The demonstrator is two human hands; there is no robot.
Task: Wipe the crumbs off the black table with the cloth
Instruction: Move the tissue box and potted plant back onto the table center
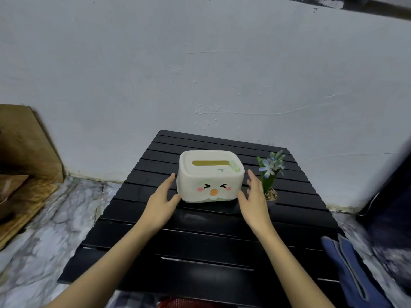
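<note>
The black slatted table [200,247] fills the middle of the view. A blue cloth [349,272] lies draped over its near right corner. A white tissue box [210,176] with a cartoon face stands at the table's centre. My left hand [163,200] is open by the box's left side, thumb near its lower corner. My right hand [254,200] is open by the box's right side. Whether either hand touches the box is unclear. I see no crumbs on the slats.
A small potted blue flower [271,174] stands right of the box, just behind my right hand. Wooden boards [24,170] lean at the left. The white wall [200,74] is close behind the table. A dark object [389,196] stands at the right.
</note>
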